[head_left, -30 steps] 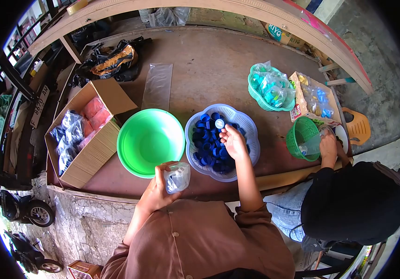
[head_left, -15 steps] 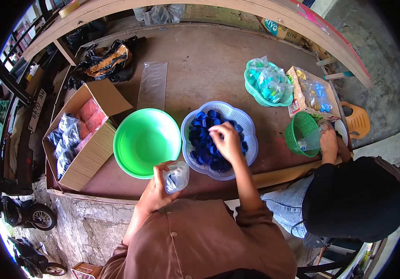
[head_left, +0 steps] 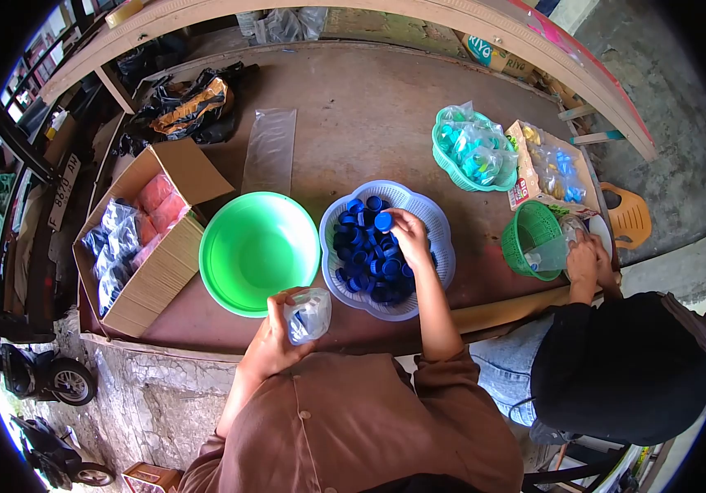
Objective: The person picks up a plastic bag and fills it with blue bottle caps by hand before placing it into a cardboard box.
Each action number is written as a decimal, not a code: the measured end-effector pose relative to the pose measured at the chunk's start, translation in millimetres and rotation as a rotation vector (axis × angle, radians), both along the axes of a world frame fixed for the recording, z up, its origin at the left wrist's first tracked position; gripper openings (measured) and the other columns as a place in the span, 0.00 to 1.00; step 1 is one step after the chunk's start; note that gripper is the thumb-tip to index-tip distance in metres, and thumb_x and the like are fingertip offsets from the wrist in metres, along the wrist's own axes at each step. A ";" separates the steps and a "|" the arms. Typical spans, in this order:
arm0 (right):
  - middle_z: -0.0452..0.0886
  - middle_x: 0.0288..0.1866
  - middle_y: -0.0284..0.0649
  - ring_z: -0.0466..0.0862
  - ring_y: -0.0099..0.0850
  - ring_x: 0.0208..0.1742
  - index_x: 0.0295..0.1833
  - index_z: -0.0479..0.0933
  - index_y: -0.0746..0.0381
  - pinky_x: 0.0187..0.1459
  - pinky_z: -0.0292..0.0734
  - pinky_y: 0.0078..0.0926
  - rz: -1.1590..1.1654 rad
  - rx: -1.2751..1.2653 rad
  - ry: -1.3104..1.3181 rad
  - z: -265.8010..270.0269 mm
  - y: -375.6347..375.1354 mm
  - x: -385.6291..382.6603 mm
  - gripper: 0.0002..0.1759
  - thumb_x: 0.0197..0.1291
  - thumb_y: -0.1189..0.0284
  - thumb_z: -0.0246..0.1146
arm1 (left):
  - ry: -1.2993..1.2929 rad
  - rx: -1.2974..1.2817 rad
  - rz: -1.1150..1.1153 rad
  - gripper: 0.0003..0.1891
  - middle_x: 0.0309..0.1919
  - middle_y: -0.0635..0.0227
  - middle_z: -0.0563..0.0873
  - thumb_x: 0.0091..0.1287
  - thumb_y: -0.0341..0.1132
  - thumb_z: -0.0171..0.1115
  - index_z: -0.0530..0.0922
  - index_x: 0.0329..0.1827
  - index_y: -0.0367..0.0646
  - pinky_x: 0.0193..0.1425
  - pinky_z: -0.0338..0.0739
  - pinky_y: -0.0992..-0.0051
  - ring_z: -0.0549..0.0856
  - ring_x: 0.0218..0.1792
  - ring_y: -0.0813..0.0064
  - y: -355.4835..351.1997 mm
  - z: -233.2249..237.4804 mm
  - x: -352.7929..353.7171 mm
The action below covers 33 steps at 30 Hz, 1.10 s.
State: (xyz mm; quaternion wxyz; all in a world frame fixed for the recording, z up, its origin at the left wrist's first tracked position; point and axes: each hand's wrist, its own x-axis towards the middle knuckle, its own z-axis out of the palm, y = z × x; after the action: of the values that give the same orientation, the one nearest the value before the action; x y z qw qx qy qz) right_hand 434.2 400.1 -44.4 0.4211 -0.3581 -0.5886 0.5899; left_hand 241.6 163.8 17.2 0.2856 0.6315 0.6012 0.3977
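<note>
My left hand (head_left: 277, 333) grips a clear plastic bag (head_left: 308, 315) with its mouth spread, in front of the green basin (head_left: 220, 287); something dark blue shows inside it. Over the lavender basket (head_left: 445, 234), my right hand (head_left: 409, 234) pinches a blue bottle cap (head_left: 383, 221) between thumb and fingers. Many loose blue caps (head_left: 359, 259) lie heaped in the basket below. No contents show in the basin.
A cardboard box (head_left: 160, 275) of bagged caps stands left. Right are a teal basket (head_left: 451, 164) of bags and a shallow carton (head_left: 533, 193). A co-worker's hands (head_left: 587, 263) work at a green basket (head_left: 517, 246). A flat plastic sheet (head_left: 271, 148) lies behind the basin.
My right hand has risen slightly from the heap and now shows a blue cap in its fingers. My left hand with the bag has shifted slightly left.
</note>
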 end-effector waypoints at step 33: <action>0.80 0.30 0.38 0.78 0.32 0.25 0.30 0.78 0.60 0.27 0.70 0.28 -0.243 0.434 -0.631 -17.0 3.5 10.4 0.05 0.52 0.70 0.63 | -0.041 0.071 0.006 0.40 0.51 0.46 0.68 0.42 0.27 0.71 0.51 0.55 0.34 0.54 0.70 0.64 0.74 0.51 0.50 -3.4 -2.0 -3.5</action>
State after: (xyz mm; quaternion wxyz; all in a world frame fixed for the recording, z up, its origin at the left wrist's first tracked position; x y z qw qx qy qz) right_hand 444.7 403.6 -61.3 0.3521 -0.4916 -0.7532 0.2589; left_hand 238.1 160.4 15.2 0.2742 0.6313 0.5825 0.4325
